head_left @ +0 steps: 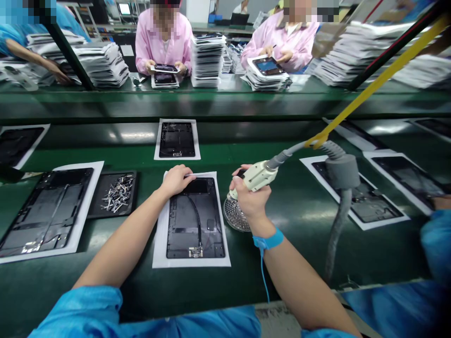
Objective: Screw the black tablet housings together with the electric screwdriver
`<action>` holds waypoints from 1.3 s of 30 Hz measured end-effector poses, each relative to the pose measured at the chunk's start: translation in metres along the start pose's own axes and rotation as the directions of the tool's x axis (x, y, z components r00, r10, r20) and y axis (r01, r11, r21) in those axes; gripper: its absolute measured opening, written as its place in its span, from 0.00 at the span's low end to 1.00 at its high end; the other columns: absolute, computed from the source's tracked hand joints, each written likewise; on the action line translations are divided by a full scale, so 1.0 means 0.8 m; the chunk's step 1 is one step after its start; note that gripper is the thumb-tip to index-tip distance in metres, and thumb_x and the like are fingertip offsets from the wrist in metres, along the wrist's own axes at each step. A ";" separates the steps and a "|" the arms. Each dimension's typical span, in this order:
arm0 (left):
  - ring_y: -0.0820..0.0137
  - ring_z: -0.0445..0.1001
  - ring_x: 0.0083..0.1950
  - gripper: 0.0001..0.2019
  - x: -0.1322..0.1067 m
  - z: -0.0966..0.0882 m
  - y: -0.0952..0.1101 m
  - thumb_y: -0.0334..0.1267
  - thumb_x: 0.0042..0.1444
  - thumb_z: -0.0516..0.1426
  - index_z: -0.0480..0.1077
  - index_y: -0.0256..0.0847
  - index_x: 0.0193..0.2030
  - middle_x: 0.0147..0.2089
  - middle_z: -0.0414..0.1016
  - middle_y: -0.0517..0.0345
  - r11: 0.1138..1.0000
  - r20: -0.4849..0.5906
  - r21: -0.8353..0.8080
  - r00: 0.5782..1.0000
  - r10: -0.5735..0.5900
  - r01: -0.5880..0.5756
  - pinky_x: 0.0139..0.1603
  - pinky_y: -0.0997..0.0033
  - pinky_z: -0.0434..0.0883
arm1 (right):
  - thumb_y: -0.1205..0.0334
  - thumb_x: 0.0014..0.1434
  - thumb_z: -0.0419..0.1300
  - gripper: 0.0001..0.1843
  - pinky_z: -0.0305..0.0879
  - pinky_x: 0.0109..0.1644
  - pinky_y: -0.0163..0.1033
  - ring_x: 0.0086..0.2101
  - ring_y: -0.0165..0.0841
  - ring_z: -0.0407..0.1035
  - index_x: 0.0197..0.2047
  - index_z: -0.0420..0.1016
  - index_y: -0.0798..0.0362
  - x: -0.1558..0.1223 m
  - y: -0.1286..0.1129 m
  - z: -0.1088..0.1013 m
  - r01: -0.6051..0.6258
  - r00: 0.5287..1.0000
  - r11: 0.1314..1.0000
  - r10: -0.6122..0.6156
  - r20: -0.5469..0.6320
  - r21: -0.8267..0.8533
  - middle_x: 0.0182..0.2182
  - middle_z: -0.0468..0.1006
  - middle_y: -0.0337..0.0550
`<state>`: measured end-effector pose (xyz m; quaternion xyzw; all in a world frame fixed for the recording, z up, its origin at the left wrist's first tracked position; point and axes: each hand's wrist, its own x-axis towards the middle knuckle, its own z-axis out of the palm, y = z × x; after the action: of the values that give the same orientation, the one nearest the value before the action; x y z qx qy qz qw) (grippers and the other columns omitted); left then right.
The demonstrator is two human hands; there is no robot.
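Before me a black tablet housing (186,218) lies flat on a white sheet (159,253), with a dark cable running down its middle to a small circuit board (196,252) at the near edge. My left hand (178,180) grips the housing's far left corner, fingers bent over the edge. In my right hand (252,195) is a cream electric screwdriver (260,175), its grey cord hung from a yellow strap (373,77). The hand wears a blue wrist strap (269,239). Just below it sits a round dimpled dish (234,215), partly covered; the screwdriver's tip is hidden.
A black tray (132,199) of small metal parts stands at left beside another housing (52,211). More housings (178,140) lie on the green bench. A thick grey cable (340,234) hangs at right. Two people in pink sit opposite near paper stacks (208,61).
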<state>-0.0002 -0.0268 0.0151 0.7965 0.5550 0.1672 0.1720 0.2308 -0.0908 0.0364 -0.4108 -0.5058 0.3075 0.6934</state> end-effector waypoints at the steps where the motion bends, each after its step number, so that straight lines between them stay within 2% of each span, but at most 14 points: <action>1: 0.60 0.74 0.48 0.11 0.000 0.000 0.000 0.44 0.66 0.57 0.79 0.43 0.40 0.42 0.77 0.52 1.000 0.001 -0.002 1.000 0.000 0.000 0.52 0.63 0.69 | 0.61 0.54 0.69 0.15 0.70 0.24 0.32 0.22 0.25 0.70 0.46 0.75 0.49 0.000 0.001 0.000 -0.001 1.000 1.000 0.001 0.001 -0.005 0.32 0.78 0.35; 5: 0.60 0.74 0.48 0.11 0.000 0.001 0.000 0.44 0.66 0.58 0.79 0.42 0.41 0.42 0.77 0.52 1.000 -0.004 0.002 1.000 0.001 -0.001 0.50 0.64 0.69 | 0.62 0.54 0.69 0.15 0.70 0.24 0.33 0.21 0.25 0.70 0.45 0.74 0.49 0.004 -0.002 0.000 0.014 1.000 1.000 -0.014 -0.004 -0.023 0.32 0.78 0.35; 10: 0.61 0.74 0.49 0.10 -0.001 0.004 0.003 0.43 0.65 0.59 0.79 0.43 0.41 0.44 0.78 0.53 1.000 -0.020 0.021 1.000 -0.013 0.014 0.50 0.65 0.69 | 0.59 0.58 0.68 0.13 0.70 0.24 0.34 0.21 0.25 0.70 0.45 0.72 0.48 -0.011 -0.036 0.004 0.040 0.999 0.999 -0.040 -0.021 0.007 0.35 0.77 0.36; 11: 0.61 0.75 0.49 0.10 -0.001 0.005 0.003 0.43 0.65 0.59 0.79 0.43 0.41 0.44 0.78 0.53 1.000 -0.023 0.023 1.000 -0.015 0.015 0.50 0.64 0.69 | 0.59 0.59 0.67 0.13 0.70 0.24 0.34 0.21 0.25 0.70 0.46 0.72 0.48 -0.022 -0.044 0.005 0.021 1.000 0.999 -0.022 0.008 0.039 0.35 0.77 0.37; 13: 0.61 0.75 0.48 0.10 0.000 0.007 0.004 0.43 0.65 0.59 0.80 0.43 0.41 0.43 0.78 0.53 1.000 -0.033 0.026 0.999 -0.011 0.012 0.51 0.64 0.69 | 0.57 0.60 0.67 0.13 0.69 0.22 0.34 0.21 0.26 0.70 0.46 0.71 0.47 -0.048 -0.056 0.007 -0.070 0.989 0.992 0.055 0.138 0.107 0.36 0.77 0.37; 15: 0.61 0.75 0.48 0.10 0.000 0.009 0.003 0.43 0.65 0.59 0.79 0.42 0.42 0.42 0.77 0.53 1.000 -0.039 0.030 0.999 -0.001 0.003 0.51 0.64 0.69 | 0.55 0.62 0.66 0.14 0.69 0.22 0.35 0.21 0.27 0.70 0.49 0.72 0.46 -0.077 -0.062 0.008 -0.175 0.940 0.975 0.122 0.320 0.140 0.36 0.78 0.38; 17: 0.61 0.75 0.48 0.10 0.001 0.011 0.002 0.44 0.65 0.59 0.79 0.42 0.42 0.42 0.77 0.53 0.999 -0.039 0.037 0.999 0.002 0.000 0.51 0.64 0.69 | 0.54 0.61 0.67 0.16 0.72 0.25 0.38 0.23 0.28 0.71 0.51 0.72 0.47 -0.103 -0.063 0.009 -0.227 0.881 0.965 0.144 0.450 0.134 0.37 0.79 0.41; 21: 0.61 0.75 0.48 0.11 0.003 0.014 0.002 0.45 0.66 0.59 0.79 0.41 0.43 0.43 0.78 0.52 0.999 -0.028 0.049 1.000 0.004 -0.002 0.51 0.64 0.69 | 0.53 0.62 0.66 0.16 0.74 0.31 0.42 0.25 0.32 0.71 0.51 0.74 0.47 -0.127 -0.061 0.013 -0.249 0.814 0.963 0.147 0.562 0.108 0.33 0.79 0.41; 28: 0.60 0.75 0.50 0.11 0.002 0.013 0.005 0.45 0.66 0.58 0.79 0.42 0.43 0.45 0.78 0.52 0.999 -0.022 0.046 1.000 -0.007 0.008 0.50 0.64 0.68 | 0.56 0.63 0.65 0.14 0.73 0.31 0.41 0.26 0.30 0.71 0.51 0.74 0.46 -0.128 -0.062 0.021 -0.203 0.799 0.970 0.085 0.596 0.133 0.35 0.79 0.42; 35: 0.60 0.75 0.50 0.11 0.001 0.017 0.005 0.45 0.66 0.59 0.79 0.43 0.44 0.45 0.78 0.53 1.000 -0.026 0.022 1.000 -0.007 0.007 0.52 0.63 0.69 | 0.63 0.63 0.65 0.19 0.75 0.32 0.38 0.28 0.28 0.71 0.56 0.70 0.42 -0.130 -0.066 0.025 -0.135 0.791 0.973 -0.009 0.611 0.189 0.39 0.75 0.41; 37: 0.59 0.73 0.54 0.13 -0.002 0.012 0.008 0.45 0.64 0.60 0.78 0.44 0.52 0.51 0.77 0.51 0.999 -0.090 0.036 0.996 -0.008 0.012 0.55 0.62 0.68 | 0.63 0.63 0.66 0.19 0.74 0.31 0.37 0.28 0.28 0.71 0.56 0.70 0.41 -0.132 -0.066 0.027 -0.148 0.784 0.969 -0.008 0.620 0.199 0.39 0.75 0.40; 39: 0.56 0.71 0.60 0.21 -0.013 -0.001 0.012 0.47 0.64 0.60 0.73 0.43 0.61 0.58 0.74 0.47 0.994 -0.209 0.087 0.977 -0.049 0.069 0.57 0.60 0.68 | 0.61 0.62 0.67 0.18 0.74 0.29 0.36 0.27 0.27 0.71 0.54 0.71 0.43 -0.134 -0.064 0.029 -0.197 0.786 0.959 0.031 0.617 0.203 0.39 0.75 0.40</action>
<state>0.0036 -0.0394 0.0197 0.7652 0.6005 0.2176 0.0808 0.1774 -0.1990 0.0368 -0.2268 -0.6315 0.5276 0.5210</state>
